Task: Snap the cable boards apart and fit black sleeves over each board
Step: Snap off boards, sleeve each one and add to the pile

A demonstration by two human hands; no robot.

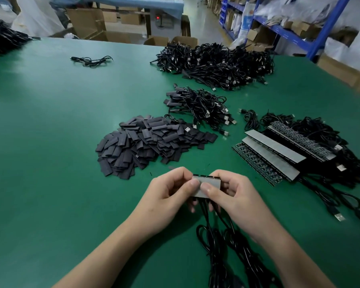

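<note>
both hands, left (pixel 170 191) and right (pixel 227 194), pinching small board strip (pixel 208 181) over green counter (pixel 50 142), cables (pixel 222 242) hanging below, sleeve pile (pixel 146 142) behind

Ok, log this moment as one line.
phase: snapping apart | left hand: grips board strip | right hand: grips board strip | sleeve pile: on table beyond hands

The green table (pixel 50 125) bore a heap of black sleeves (pixel 146 142) at its middle, a small cable bundle (pixel 200 107) just behind, a large cable pile (pixel 216 63) farther back, long board strips (pixel 279 151) with cables at right, and one loose cable (pixel 92 59) far left.
</note>
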